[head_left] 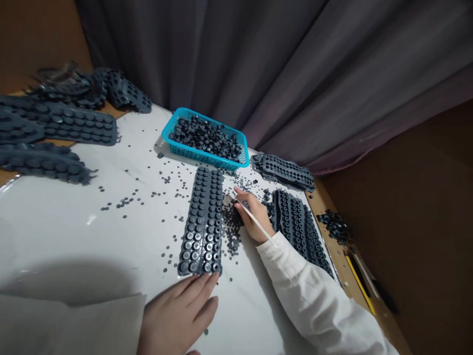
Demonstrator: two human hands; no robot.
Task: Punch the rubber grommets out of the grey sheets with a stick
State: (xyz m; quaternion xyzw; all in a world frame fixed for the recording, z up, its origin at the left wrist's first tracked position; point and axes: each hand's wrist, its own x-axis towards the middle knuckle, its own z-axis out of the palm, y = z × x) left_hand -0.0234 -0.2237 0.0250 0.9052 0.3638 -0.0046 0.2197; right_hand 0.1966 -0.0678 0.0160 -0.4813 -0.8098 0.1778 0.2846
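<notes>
- The white table (74, 231) carries everything; both hands rest on it, and a grey curtain (295, 74) hangs beyond them.
- Stacks of dark rubber sheets (55, 123) lie far off to the left of the left hand; more perforated sheets (299, 227) sit just right of the right hand.
- A blue basket (205, 138) full of small dark rubber parts stands beyond the right hand, farther up the table.
- The rubber strip (203, 222) with rows of round plugs lies between the hands, its near end touching the left fingertips.
- The left hand (177, 315) lies flat and open, fingers pressing that near end; steady downward pressure there should keep the strip from sliding.
- The right hand (253, 214), in a white sleeve (314, 301), is closed around a thin pale stick (254, 221) whose tip points at the strip's right edge.
- Loose punched bits (231, 227) are heaped just left of the right hand; working row by row, with short pushes, would likely keep the pieces from scattering.
</notes>
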